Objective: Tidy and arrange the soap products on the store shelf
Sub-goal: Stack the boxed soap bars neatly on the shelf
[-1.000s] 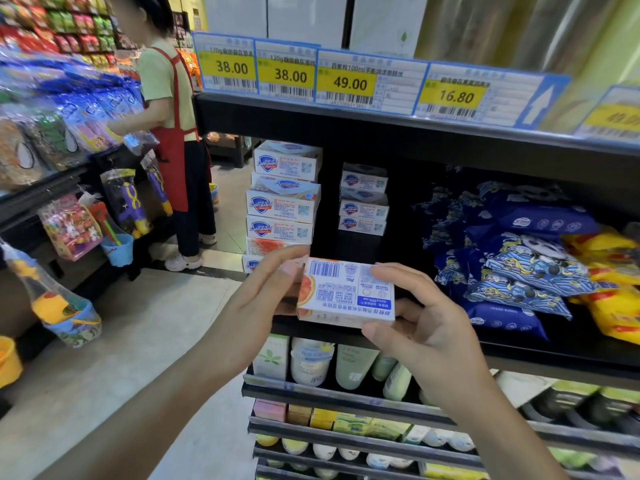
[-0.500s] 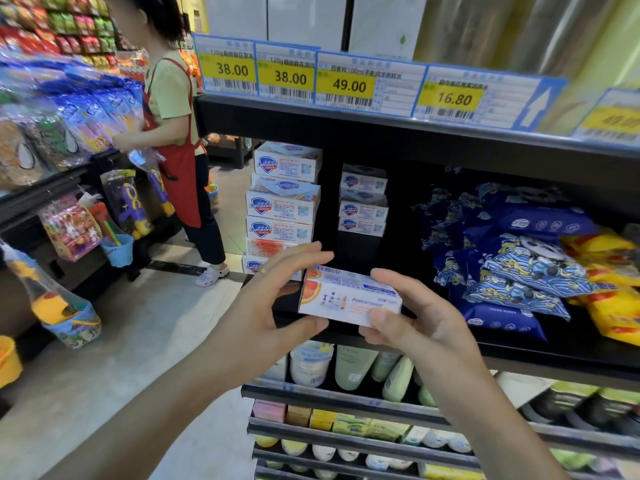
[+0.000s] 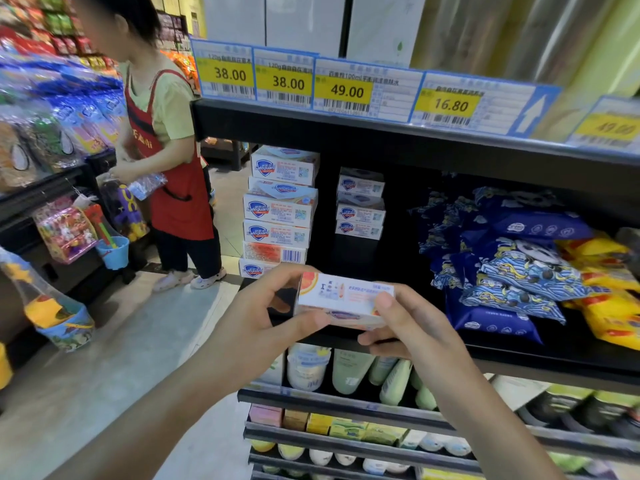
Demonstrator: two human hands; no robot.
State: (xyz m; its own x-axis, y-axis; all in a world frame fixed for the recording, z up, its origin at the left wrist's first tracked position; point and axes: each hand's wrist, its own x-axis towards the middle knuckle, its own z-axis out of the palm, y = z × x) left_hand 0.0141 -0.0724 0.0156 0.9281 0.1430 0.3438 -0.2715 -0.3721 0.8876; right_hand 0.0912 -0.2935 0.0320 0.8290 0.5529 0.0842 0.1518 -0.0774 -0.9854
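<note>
Soap box [image 3: 341,303] held in front of the shelf [image 3: 519,362] edge, right of the tall soap stack [image 3: 278,209]. Left hand [image 3: 263,327] and right hand [image 3: 412,327] each pinch one short end, fingers clamped on the carton. Likely light, stiff cardboard, glossy and a bit slippery; corners would crush. Best gripped by the ends or long sides.

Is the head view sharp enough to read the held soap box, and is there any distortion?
Head view: the soap box held by both hands is motion-blurred, print unreadable; price tags read clearly at centre, the rightmost smears; shelf edge bows from wide-angle distortion.
</note>
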